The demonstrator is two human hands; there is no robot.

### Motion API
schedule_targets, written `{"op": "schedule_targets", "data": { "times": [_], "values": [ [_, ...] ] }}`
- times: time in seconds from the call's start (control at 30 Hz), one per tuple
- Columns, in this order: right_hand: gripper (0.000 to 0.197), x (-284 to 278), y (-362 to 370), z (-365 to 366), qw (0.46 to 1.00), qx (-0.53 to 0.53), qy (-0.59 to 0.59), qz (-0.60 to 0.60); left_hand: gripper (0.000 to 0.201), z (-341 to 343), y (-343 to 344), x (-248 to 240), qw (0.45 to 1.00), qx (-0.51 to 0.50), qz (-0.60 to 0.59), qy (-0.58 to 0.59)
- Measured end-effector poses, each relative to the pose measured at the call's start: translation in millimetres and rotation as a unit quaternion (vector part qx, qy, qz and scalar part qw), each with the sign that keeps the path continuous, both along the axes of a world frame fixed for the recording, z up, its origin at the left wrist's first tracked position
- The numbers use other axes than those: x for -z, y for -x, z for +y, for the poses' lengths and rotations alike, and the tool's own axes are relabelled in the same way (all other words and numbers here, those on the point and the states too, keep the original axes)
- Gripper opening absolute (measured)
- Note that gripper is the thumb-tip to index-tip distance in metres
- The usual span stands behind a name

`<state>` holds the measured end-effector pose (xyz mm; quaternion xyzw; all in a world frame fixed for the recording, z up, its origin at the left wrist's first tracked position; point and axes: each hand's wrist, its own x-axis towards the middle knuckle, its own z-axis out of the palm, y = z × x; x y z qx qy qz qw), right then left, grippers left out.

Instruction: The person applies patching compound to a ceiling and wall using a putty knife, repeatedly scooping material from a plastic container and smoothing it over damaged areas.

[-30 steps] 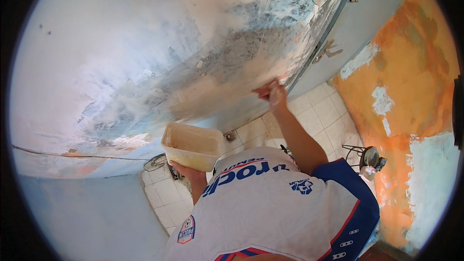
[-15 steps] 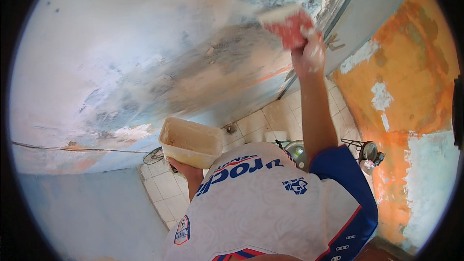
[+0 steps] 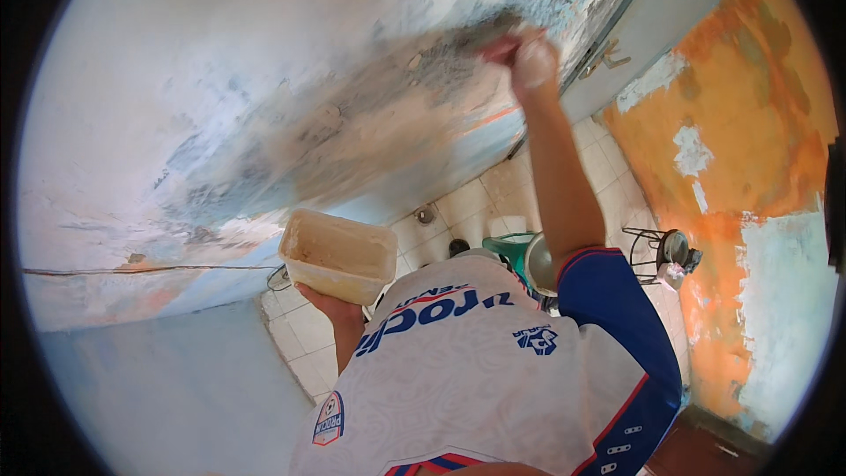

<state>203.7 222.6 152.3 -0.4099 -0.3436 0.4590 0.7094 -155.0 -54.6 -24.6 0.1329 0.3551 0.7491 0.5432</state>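
Observation:
My right hand (image 3: 536, 69), smeared with white paste, is raised against the patchy wall (image 3: 379, 88). It grips a red putty spreader (image 3: 500, 48), now seen nearly edge-on and blurred by motion. Whether the blade touches the wall I cannot tell. Lower down, my left hand (image 3: 333, 304) supports a cream plastic tub (image 3: 344, 266) from below and the side. The tub is rectangular, tilted, with brownish-white residue on its inner walls. Grey stains, peeling paint and pale smears cover the wall around the spreader.
A grey door (image 3: 674, 26) with a handle borders the wall at right. Beyond it stands an orange wall (image 3: 740, 106) with white patches. On the tiled floor (image 3: 467, 203) are a green container (image 3: 511, 249), a drain (image 3: 426, 214) and a black wire stand (image 3: 648, 256). A cable (image 3: 150, 271) crosses the wall.
My right hand has moved a little left and the spreader has turned from its broad red face to nearly edge-on. The tub has shifted slightly left. More of the green container shows.

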Motion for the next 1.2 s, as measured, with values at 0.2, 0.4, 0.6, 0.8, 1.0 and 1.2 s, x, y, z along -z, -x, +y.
{"op": "schedule_targets", "data": {
  "times": [0.2, 0.4, 0.6, 0.8, 1.0, 1.2],
  "values": [
    [0.028, -60.0, -12.5, -45.3, 0.991, 0.042, -0.125, 0.032, 0.08, -4.8, 16.2, -0.5, 0.999, 0.034, -0.012, -0.002],
    [0.046, 255.8, -9.1, -41.9, 0.963, 0.076, 0.256, 0.045, 0.085, -14.5, 37.5, -1.3, 0.999, 0.037, -0.017, 0.004],
    [0.038, 224.9, -31.1, 29.2, 0.992, 0.037, 0.122, -0.014, 0.088, -32.6, 58.7, 16.7, 0.999, 0.046, -0.005, 0.02],
    [0.027, 14.5, -50.8, -22.8, 0.99, 0.017, -0.064, 0.121, 0.089, -26.7, 42.0, -11.0, 0.994, 0.044, 0.051, 0.088],
    [0.027, 219.8, -75.4, -16.9, 0.996, 0.003, 0.012, 0.093, 0.089, -15.4, 42.5, -10.6, 0.997, 0.048, 0.033, 0.06],
    [0.031, 253.4, -0.7, 1.2, 0.963, 0.068, 0.246, 0.086, 0.088, -14.8, 33.3, -15.3, 0.997, 0.055, 0.025, 0.054]
  ]
}}
